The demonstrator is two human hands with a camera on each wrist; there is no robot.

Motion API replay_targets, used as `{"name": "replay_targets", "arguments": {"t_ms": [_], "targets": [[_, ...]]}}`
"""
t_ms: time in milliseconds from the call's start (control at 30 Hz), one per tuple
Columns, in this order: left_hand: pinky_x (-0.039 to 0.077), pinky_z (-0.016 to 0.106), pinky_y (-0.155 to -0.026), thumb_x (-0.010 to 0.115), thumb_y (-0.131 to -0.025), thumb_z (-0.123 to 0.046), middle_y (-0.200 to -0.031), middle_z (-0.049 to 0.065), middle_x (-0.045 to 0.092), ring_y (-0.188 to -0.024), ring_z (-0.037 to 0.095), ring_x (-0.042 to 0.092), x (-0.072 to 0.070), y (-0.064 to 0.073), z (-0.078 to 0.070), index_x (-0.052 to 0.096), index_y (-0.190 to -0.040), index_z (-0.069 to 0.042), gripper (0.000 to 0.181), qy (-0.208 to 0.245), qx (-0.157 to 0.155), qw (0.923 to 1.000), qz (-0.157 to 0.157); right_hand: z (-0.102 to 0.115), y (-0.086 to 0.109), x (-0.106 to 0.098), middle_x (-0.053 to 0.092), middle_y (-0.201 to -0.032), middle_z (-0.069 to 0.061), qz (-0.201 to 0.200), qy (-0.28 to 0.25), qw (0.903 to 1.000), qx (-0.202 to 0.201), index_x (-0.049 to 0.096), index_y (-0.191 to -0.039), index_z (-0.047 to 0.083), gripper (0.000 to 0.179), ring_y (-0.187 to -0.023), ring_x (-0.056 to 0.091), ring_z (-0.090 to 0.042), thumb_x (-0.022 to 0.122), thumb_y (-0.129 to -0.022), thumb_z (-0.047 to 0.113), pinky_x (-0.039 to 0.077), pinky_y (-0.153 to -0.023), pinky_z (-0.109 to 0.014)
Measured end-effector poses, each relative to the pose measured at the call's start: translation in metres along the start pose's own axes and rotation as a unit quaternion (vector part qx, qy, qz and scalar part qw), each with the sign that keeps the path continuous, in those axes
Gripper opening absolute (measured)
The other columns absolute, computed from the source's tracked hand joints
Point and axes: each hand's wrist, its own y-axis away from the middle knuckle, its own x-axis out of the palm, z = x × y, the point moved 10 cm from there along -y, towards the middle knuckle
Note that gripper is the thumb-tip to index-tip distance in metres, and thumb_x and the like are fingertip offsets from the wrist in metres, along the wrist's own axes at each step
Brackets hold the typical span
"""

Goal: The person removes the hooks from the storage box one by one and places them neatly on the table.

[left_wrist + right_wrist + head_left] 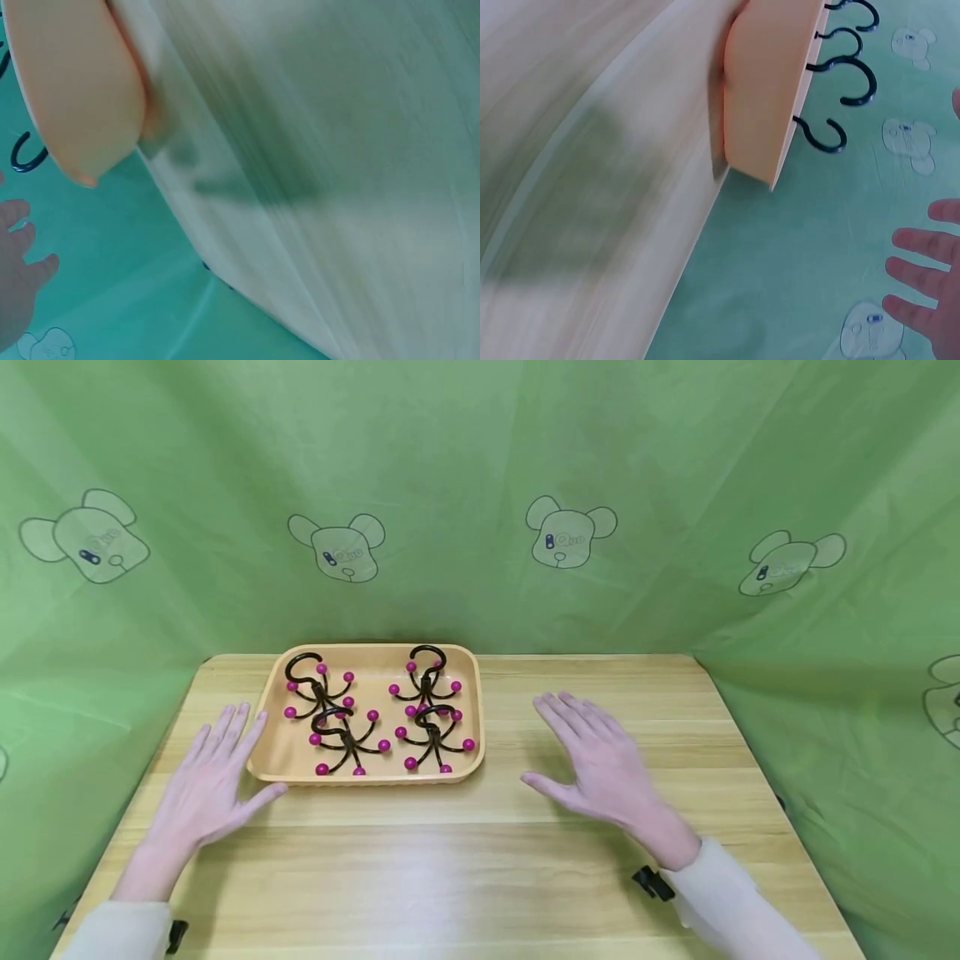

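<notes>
Holding nothing in outspread left hand (201, 795) or outspread right hand (606, 768). Looks unstarted, with four hooks (348, 740) untouched in tray (272, 752).

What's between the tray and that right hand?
Only a bare stretch of wooden tabletop lies between the tray and the right hand, as the head view shows.

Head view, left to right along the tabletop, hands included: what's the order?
Left hand → tan tray holding four black hooks tipped with magenta balls → right hand.
</notes>
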Motion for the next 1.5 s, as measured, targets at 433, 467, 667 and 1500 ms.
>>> {"name": "replay_targets", "arguments": {"t_ms": [433,467,667,1500], "targets": [[-0.009,0.041,-0.137,0.056,-0.098,-0.067,-0.176,0.024,0.012,-0.167,0.040,0.010,0.025,0.000,0.015,0.012,-0.170,-0.010,0.102,0.004,-0.015,0.9996,0.022,0.037,-0.043,0.031,0.069,-0.144,-0.012,0.006,-0.004,0.9969,-0.078,0.056,-0.151,0.010,0.095,-0.132,0.066,-0.035,0.018,-0.101,0.081,0.055,-0.113,-0.053],[-0.013,0.036,-0.136,0.055,-0.098,-0.067,-0.175,0.026,0.014,-0.166,0.041,0.012,0.026,0.001,0.015,0.012,-0.170,-0.009,0.102,0.003,-0.014,0.9996,0.023,0.039,-0.047,0.033,0.070,-0.142,-0.012,0.005,-0.005,0.9964,-0.084,0.056,-0.150,0.010,0.095,-0.130,0.066,-0.034,0.017,-0.101,0.081,0.056,-0.111,-0.052],[-0.012,0.037,-0.136,0.055,-0.099,-0.066,-0.175,0.027,0.014,-0.163,0.046,0.019,0.034,-0.001,0.015,0.013,-0.170,-0.008,0.101,0.002,-0.012,0.9994,0.031,0.051,-0.065,0.049,0.073,-0.134,-0.012,0.003,-0.005,0.9931,-0.117,0.059,-0.148,0.010,0.087,-0.122,0.070,-0.031,0.024,-0.104,0.076,0.058,-0.107,-0.048],[0.028,0.068,-0.127,0.055,-0.098,-0.069,-0.173,0.030,0.022,-0.164,0.043,0.020,0.047,-0.007,0.019,0.019,-0.169,-0.009,0.100,0.006,-0.024,0.9989,0.041,0.064,-0.110,0.101,0.073,-0.105,-0.002,0.023,0.016,0.9854,-0.168,0.070,-0.122,0.014,0.050,-0.092,0.068,-0.021,0.062,-0.100,0.058,0.061,-0.077,-0.036]]}}
